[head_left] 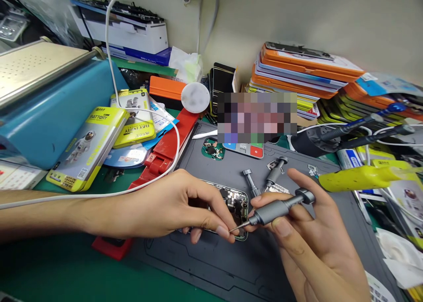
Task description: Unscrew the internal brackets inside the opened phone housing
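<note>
My right hand [317, 236] grips a grey precision screwdriver [272, 211] by its barrel, its thin tip pointing left. At that tip my left hand [185, 205] has its thumb and forefinger pinched together; whatever lies between them, if anything, is too small to make out. Beneath the left fingers is an opened phone [236, 200] with its inner parts showing, partly covered by that hand. Two more small screwdrivers stand behind it: one [251, 183] close to the phone, another [276, 172] further right, beside a razor blade [278, 188].
A grey work mat [205, 275] lies under the phone. Battery boxes [87, 147], a red clamp-like tool [165, 154] and a blue machine [66, 112] are on the left. A white cable [176, 147] crosses my left forearm. At right are a yellow-handled tool [357, 178] and a dark tool holder [309, 141].
</note>
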{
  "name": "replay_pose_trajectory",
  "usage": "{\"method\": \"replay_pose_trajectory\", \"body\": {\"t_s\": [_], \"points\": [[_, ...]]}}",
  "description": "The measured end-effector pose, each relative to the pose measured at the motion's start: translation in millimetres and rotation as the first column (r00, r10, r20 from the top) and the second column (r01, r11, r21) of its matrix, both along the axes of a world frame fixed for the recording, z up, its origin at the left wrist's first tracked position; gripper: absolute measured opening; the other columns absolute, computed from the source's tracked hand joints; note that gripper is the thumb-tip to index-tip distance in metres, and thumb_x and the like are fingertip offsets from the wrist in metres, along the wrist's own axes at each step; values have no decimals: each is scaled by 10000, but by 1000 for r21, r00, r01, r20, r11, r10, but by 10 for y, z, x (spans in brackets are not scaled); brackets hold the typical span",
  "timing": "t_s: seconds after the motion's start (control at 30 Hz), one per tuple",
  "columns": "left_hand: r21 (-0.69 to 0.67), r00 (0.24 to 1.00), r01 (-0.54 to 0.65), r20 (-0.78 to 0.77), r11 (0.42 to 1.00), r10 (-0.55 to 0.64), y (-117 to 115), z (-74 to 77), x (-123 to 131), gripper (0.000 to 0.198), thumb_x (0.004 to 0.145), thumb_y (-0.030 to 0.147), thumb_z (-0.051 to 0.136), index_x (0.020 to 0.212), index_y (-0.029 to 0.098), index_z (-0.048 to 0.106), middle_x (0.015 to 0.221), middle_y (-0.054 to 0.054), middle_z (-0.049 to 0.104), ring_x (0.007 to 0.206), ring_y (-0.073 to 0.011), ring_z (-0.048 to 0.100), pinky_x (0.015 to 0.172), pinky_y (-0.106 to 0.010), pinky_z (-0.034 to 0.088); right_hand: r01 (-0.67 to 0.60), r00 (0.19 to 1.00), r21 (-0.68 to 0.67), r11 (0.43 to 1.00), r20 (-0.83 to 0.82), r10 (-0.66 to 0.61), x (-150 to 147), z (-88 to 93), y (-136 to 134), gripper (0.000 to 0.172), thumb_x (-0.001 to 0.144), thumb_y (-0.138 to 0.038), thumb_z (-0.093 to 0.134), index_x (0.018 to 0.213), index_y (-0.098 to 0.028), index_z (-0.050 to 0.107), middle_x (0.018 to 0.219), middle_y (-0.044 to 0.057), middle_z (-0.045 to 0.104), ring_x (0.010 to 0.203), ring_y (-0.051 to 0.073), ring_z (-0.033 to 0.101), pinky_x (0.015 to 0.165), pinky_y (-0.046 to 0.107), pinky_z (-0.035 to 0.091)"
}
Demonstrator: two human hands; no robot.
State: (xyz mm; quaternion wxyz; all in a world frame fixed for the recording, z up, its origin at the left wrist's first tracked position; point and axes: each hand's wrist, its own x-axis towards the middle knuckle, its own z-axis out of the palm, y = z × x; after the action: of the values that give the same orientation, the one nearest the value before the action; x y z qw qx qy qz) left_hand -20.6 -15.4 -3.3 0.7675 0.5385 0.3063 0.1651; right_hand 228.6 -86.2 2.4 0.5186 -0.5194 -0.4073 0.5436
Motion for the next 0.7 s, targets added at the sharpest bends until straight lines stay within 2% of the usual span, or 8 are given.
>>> {"method": "replay_pose_trajectory", "body": {"t_s": [0.4,0.7], "points": [[-23,1000,2,7,1000,-2,7,11,0,137,997,354,856,1042,230,893,1037,-33,880,670,-74,672,615,-156,547,4,1000,5,1000,0,-4,1,21,-14,548,1026,-330,778,1515,-441,558,1071,20,847,884,178,840,820,265,713],[-10,1000,-6,7,1000,6,8,30,-13,154,983,362,875,1040,220,889,1032,-30,877,674,-72,679,607,-154,543,5,998,63,998,70,-9,-12,-6,23,508,1023,-360,786,1480,-440,581,1028,9,853,825,177,843,795,269,724]]}}
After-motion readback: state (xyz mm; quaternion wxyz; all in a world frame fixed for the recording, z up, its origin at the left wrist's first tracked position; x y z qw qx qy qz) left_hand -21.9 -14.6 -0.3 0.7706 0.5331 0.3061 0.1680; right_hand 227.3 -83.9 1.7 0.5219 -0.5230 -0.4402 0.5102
